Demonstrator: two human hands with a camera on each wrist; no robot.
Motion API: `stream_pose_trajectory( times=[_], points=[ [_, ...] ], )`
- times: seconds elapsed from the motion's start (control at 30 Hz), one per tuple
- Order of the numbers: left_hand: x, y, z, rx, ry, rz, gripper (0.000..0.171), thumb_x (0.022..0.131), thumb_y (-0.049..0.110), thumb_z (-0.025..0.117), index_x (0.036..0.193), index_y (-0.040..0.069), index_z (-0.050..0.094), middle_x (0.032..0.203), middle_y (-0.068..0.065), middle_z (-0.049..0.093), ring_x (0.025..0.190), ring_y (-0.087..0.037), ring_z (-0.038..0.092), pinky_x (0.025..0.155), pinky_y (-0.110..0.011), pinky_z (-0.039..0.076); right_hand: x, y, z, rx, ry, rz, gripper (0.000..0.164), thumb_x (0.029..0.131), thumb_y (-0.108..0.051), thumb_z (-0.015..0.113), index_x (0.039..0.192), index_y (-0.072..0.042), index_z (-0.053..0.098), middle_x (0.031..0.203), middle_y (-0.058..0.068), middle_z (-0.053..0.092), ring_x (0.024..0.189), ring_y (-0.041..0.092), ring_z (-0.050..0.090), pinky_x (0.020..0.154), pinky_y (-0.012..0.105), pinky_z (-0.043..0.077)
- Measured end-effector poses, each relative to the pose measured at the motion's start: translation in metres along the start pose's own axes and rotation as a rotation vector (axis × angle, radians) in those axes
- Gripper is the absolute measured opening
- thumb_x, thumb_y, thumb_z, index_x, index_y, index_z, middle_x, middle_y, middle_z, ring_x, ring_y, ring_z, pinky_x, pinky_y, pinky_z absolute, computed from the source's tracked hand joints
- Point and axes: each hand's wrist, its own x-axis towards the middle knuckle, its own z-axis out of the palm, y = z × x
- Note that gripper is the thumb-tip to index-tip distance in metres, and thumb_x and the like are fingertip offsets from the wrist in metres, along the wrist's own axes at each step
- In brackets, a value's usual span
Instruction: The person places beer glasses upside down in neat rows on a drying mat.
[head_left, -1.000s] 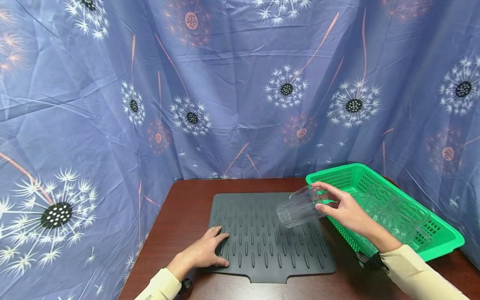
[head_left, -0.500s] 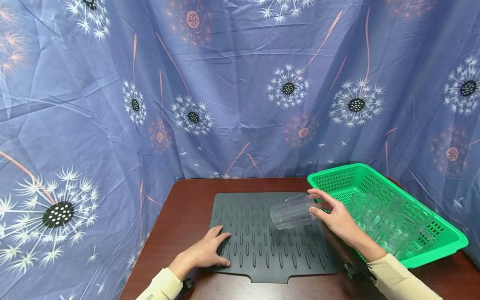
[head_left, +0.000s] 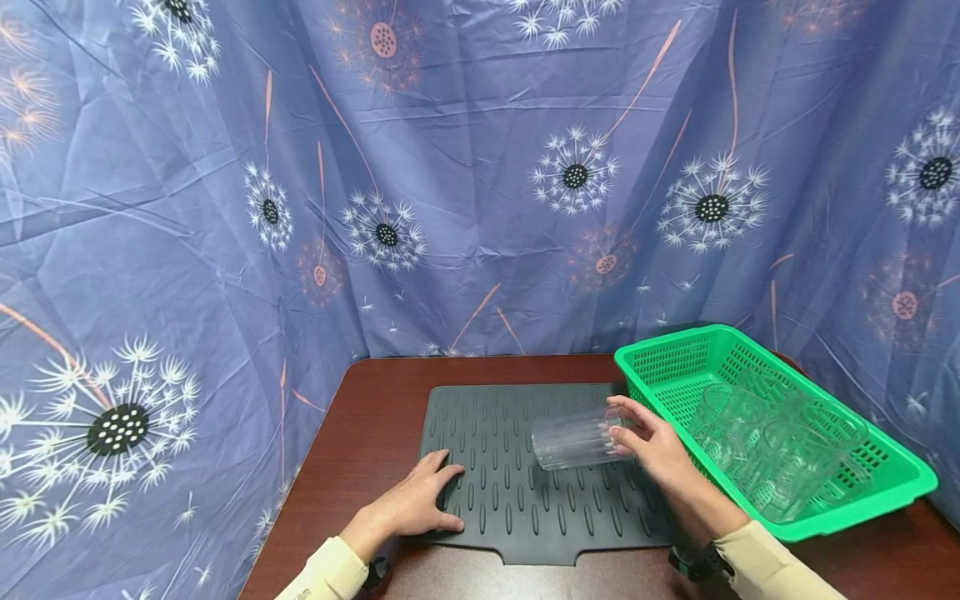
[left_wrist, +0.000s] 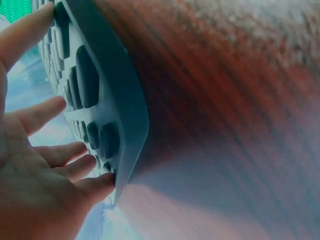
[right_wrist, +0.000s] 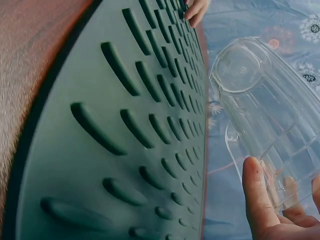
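Here, a bare left hand [head_left: 415,502] rests spread-fingered on the left edge of a dark-grey, ridged, rubbery mat [head_left: 517,517]. Above the mat's right half, the right hand's grip [head_left: 660,450] is clamped on a clear, ribbed, cylindrical glass [head_left: 573,439], long axis near level, base leftward. Right of the mat, I see a green plastic basket [head_left: 892,485] holding clear glassware [head_left: 795,450].

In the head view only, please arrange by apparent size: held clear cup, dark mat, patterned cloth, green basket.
1. Patterned cloth
2. Dark mat and green basket: too alike to rank
3. Held clear cup
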Motion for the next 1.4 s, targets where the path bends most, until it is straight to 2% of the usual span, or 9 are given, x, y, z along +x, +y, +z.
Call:
stream_pose_trajectory(
  times=[0.13,0.27,0.53,0.7,0.87,1.07,1.17,1.4],
  points=[
    [0.001,0.001,0.002,0.007,0.019,0.004,0.078,0.081,0.049,0.080,0.146,0.016,0.052,0.161,-0.020,0.030,0.149,-0.040,0.028,0.108,-0.061,0.039,-0.002,0.003,0.006,0.035,-0.006,0.051,0.047,0.101,-0.016,0.062,0.145,-0.006,0.048,0.131,0.026,0.057,0.101,0.015,0.069,0.077,0.029,0.059],
    [0.002,0.003,0.004,0.023,0.038,0.004,0.075,0.082,0.048,0.080,0.145,0.017,0.053,0.160,-0.019,0.032,0.148,-0.040,0.031,0.108,-0.061,0.039,-0.002,0.004,0.011,0.071,-0.004,0.103,0.048,0.100,-0.018,0.063,0.144,-0.007,0.049,0.134,0.026,0.055,0.104,0.022,0.068,0.078,0.030,0.059],
    [0.004,0.010,0.004,0.006,0.113,0.007,0.065,0.090,0.044,0.072,0.144,0.014,0.054,0.158,-0.017,0.036,0.144,-0.036,0.039,0.106,-0.056,0.044,-0.002,0.011,0.020,0.119,-0.014,0.216,0.054,0.100,-0.029,0.064,0.146,-0.010,0.045,0.141,0.018,0.047,0.109,0.013,0.060,0.084,0.031,0.058],
    [0.008,0.016,0.003,-0.014,0.190,0.031,0.058,0.091,0.038,0.073,0.141,0.013,0.056,0.153,-0.017,0.042,0.139,-0.035,0.046,0.103,-0.056,0.046,0.001,0.013,0.026,0.165,-0.012,0.259,0.052,0.100,-0.028,0.064,0.145,-0.011,0.045,0.141,0.016,0.046,0.110,0.015,0.058,0.085,0.032,0.057],
    [0.013,0.022,0.004,-0.061,0.229,0.058,0.057,0.092,0.038,0.072,0.140,0.012,0.057,0.149,-0.014,0.047,0.135,-0.033,0.051,0.103,-0.055,0.046,0.003,0.012,0.033,0.180,-0.027,0.287,0.048,0.102,-0.027,0.061,0.145,-0.012,0.045,0.139,0.016,0.045,0.113,0.019,0.056,0.088,0.034,0.057],
    [0.020,0.029,0.006,-0.118,0.253,0.093,0.061,0.092,0.039,0.072,0.143,0.012,0.052,0.149,-0.012,0.049,0.137,-0.029,0.049,0.108,-0.053,0.043,0.006,0.011,0.043,0.212,-0.033,0.309,0.045,0.102,-0.023,0.059,0.143,-0.012,0.045,0.134,0.019,0.048,0.108,0.020,0.059,0.087,0.035,0.057],
    [0.024,0.035,0.006,-0.163,0.243,0.086,0.068,0.092,0.042,0.072,0.149,0.014,0.046,0.152,-0.011,0.046,0.141,-0.028,0.045,0.110,-0.053,0.041,0.007,0.011,0.047,0.221,-0.039,0.318,0.044,0.102,-0.022,0.059,0.143,-0.012,0.045,0.133,0.019,0.050,0.106,0.020,0.061,0.087,0.036,0.057],
    [0.034,0.047,0.007,-0.331,0.214,0.070,0.090,0.090,0.052,0.072,0.160,0.017,0.026,0.155,-0.012,0.043,0.138,-0.031,0.050,0.107,-0.052,0.044,0.010,0.009,0.056,0.234,-0.059,0.318,0.041,0.103,-0.019,0.056,0.142,-0.013,0.046,0.128,0.019,0.050,0.106,0.022,0.061,0.084,0.035,0.056]
  ],
)
